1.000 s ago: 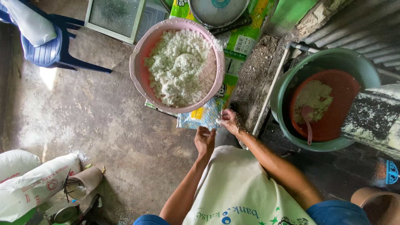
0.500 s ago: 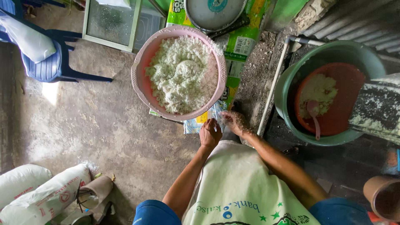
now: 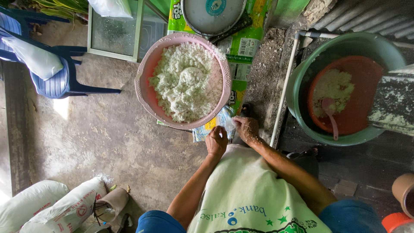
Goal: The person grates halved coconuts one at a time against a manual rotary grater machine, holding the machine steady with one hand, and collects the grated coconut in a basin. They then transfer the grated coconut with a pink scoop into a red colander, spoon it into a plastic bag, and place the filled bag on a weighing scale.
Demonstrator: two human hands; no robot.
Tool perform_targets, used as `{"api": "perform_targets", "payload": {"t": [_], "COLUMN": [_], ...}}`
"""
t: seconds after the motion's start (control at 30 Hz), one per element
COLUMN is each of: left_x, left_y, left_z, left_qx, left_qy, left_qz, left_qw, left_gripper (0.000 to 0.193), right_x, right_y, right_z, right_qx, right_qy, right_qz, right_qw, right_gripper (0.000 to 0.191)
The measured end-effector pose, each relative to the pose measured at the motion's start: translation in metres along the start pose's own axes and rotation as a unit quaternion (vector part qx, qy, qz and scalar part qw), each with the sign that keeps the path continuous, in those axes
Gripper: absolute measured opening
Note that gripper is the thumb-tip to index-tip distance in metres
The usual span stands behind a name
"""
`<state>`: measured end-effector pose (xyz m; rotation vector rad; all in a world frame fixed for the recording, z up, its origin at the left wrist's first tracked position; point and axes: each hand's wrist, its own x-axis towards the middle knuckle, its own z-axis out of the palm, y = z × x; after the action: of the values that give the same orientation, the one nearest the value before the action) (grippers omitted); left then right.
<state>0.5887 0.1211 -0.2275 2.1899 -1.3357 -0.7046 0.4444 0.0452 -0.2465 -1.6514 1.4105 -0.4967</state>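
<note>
Our left hand point(image 3: 216, 140) and right hand point(image 3: 246, 128) pinched a clear plastic bag point(image 3: 227, 124) between them, just below the pink basin point(image 3: 148, 69) of white grated material point(image 3: 185, 82).

a backyard food-processing spot: concrete floor point(image 3: 108, 138), basins, sacks point(image 3: 51, 211).

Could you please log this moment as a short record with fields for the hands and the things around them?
left hand: at a small clear plastic bag, fingers bent; grip not clear
right hand: at the same bag, dusted with white crumbs
pink basin: just beyond the hands, heaped with white crumbly mash
green tub: to the right, holds an orange bowl with pale mash and a pink spoon
floor: bare concrete
</note>
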Motion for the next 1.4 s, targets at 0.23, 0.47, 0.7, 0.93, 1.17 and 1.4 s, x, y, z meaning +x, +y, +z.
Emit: {"api": "perform_targets", "payload": {"t": [0.23,0.47,0.7,0.93,1.17,1.4], "left_x": [0.006,0.036,0.041,0.003,-0.008,-0.016], "left_y": [0.023,0.054,0.046,0.151,0.223,0.201], "left_z": [-0.023,0.005,0.034,0.052,0.118,0.14], "left_qx": [0.074,0.019,0.143,-0.104,-0.134,-0.169], "left_qy": [-0.019,-0.131,-0.144,-0.319,-0.539,-0.457], "left_qz": [0.076,0.32,0.372,0.218,0.058,0.143], "left_qw": [0.994,0.938,0.906,0.917,0.83,0.862], "left_gripper": [0.032,0.087,0.069,0.047,0.047,0.023], "right_x": [-0.005,-0.025,-0.086,-0.18,-0.185,-0.214], "right_y": [0.02,0.049,0.134,0.104,-0.007,-0.006], "right_z": [-0.04,-0.077,-0.213,-0.281,-0.2,-0.208], "right_qx": [-0.012,0.111,0.264,-0.082,-0.142,0.211], "right_qy": [0.045,0.001,0.331,0.378,0.068,0.046], "right_qz": [-0.032,0.071,0.108,-0.008,-0.067,0.145], "right_qw": [0.998,0.991,0.899,0.922,0.985,0.966], "right_gripper": [0.018,0.022,0.015,0.027,0.04,0.033]}}
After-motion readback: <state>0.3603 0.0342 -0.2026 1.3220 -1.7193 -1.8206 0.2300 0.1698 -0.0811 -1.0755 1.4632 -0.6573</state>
